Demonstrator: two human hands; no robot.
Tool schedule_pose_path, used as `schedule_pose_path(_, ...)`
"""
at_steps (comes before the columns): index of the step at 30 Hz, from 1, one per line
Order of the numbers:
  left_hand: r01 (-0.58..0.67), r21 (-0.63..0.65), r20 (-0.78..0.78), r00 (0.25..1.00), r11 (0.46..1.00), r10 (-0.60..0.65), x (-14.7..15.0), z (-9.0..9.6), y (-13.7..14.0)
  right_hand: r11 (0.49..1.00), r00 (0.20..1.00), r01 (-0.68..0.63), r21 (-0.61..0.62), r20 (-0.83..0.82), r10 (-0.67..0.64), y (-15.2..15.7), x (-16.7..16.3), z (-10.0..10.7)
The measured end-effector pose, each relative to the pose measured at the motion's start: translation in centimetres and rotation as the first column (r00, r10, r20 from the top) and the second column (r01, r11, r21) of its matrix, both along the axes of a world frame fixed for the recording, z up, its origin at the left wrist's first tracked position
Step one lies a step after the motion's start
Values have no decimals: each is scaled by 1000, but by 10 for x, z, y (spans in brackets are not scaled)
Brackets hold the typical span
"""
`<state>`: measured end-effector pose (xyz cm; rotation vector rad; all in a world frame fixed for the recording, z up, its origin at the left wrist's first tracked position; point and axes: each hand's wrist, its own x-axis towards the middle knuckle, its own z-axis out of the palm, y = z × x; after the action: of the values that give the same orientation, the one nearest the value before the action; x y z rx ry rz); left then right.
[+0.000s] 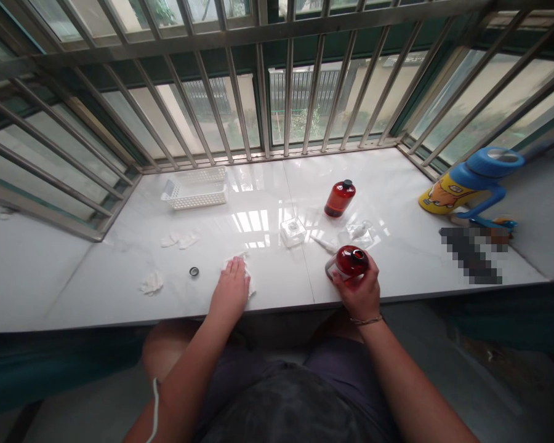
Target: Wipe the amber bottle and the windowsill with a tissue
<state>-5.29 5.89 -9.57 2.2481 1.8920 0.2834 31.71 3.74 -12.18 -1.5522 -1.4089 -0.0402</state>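
My left hand (231, 289) lies palm down on a crumpled white tissue (252, 284), which it presses onto the white tabletop with fingers stretched out. Fingers of my right hand (362, 289) wrap round a dark red bottle (348, 261), whose uncapped neck faces up towards me. A small black cap (194, 271) lies left of my left hand. Behind the held bottle stands a second red bottle (340, 198) with its black cap on. Between them lie a white pump head in clear plastic wrap (360, 231) and a slim white piece (324, 244).
More crumpled tissue (151, 283) lies at the left, with flattened white scraps (180, 239) behind it. A white perforated basket (196, 195) and a clear square container (293, 232) stand farther back. At right are a blue-and-yellow drinking bottle (447, 191) and a blurred-out dark object (473, 255).
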Motion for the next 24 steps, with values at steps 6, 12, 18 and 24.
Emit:
schedule_pose_path(6, -57, -8, 11, 998, 998, 57, -4, 6, 81, 1000, 1000, 8, -6, 13, -8, 1, -1, -2)
schedule_pose_path(12, 110, -66, 8, 994, 992, -110, 27, 8, 129, 1000, 1000, 19, 14, 16, -19, 2, -1, -5)
schedule_pose_path(18, 290, -117, 7, 957, 950, -291, 49, 15, 120, 1000, 1000, 30, -5, 2, -30, 1, -4, 0)
schedule_pose_path(24, 493, -132, 28, 869, 860, -494, 71, 9, 54, 1000, 1000, 8, 15, 8, -8, 1, -6, 4)
